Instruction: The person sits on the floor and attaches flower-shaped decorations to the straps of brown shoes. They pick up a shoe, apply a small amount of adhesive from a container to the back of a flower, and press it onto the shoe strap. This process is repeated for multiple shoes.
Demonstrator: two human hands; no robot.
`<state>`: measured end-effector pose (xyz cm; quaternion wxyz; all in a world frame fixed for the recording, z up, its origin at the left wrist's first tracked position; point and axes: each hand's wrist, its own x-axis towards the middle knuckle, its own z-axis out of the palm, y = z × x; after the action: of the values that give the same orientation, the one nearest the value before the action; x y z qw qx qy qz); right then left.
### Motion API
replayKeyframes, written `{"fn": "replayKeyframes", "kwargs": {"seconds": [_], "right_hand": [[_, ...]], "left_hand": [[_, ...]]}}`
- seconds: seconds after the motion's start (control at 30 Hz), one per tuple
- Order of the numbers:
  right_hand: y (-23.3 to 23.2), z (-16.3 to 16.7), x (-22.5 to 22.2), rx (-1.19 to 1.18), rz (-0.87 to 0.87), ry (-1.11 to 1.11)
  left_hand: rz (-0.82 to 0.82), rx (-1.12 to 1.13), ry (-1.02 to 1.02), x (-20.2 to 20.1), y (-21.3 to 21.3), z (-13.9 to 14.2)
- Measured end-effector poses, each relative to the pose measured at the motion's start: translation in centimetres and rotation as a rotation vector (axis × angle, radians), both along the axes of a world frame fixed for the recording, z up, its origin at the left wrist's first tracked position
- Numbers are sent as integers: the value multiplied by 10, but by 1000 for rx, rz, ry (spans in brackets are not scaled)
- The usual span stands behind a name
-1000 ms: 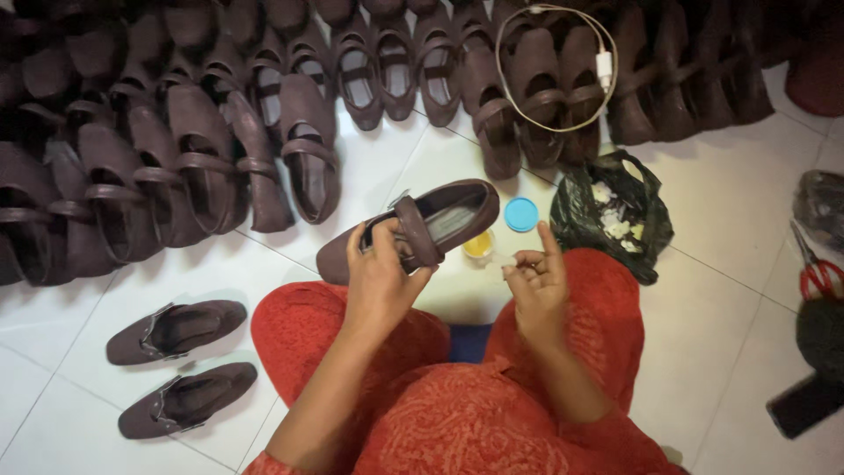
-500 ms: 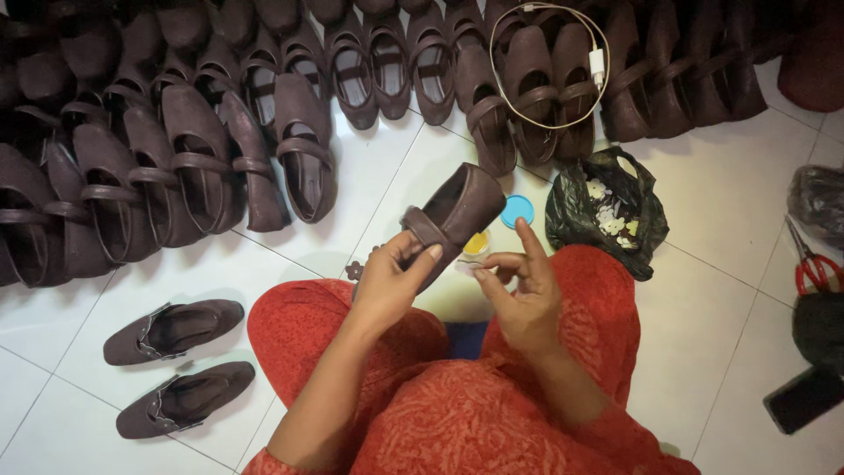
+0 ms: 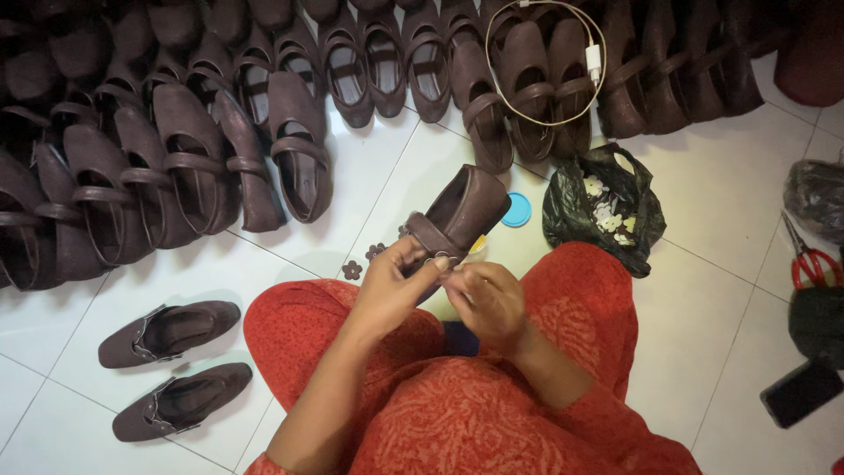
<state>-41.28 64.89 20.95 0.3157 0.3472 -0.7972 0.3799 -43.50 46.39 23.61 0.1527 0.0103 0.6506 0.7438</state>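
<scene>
Brown strapped shoe [image 3: 462, 211] sits raised above the white tiled floor [image 3: 721, 202], in front of our knees, its toe pointing away toward the rows of matching shoes [image 3: 193, 167]. Our left hand [image 3: 396, 286] is clamped around its heel and strap end, while our right hand [image 3: 488, 299] pinches at the strap beside the left fingers, thumb and fingertips closed together on something too small for us to make out. The two hands touch each other at the strap.

We judge the main risk to be the small piece slipping from the right fingertips, since the grip is a fine pinch and the shoe is held only at one end; it could twist if we press hard. A dropped piece might land near the dark flower trims [image 3: 352, 269] on the tiles and get lost among them. A blue lid [image 3: 516, 209] and a black bag [image 3: 607, 207] of white flowers lie just beyond the shoe, and a careless swing of the toe could knock them.
</scene>
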Motion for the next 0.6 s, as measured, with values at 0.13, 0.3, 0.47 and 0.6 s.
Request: {"fn": "replayKeyframes", "kwargs": {"seconds": [0.13,0.3,0.47,0.6], "right_hand": [[1,-3,5,38,-82,-185],[6,-5,7,-602,-42,-566],[10,-8,3,-751,-120,-805],[12,-13,-3,-779,-155,-904]], "left_hand": [[89,-318,-26,1,-3,9],[242,-845,113,3,-20,22],[232,-911,185,19,-56,15],[144,-1054,364,25,-64,-13]]}}
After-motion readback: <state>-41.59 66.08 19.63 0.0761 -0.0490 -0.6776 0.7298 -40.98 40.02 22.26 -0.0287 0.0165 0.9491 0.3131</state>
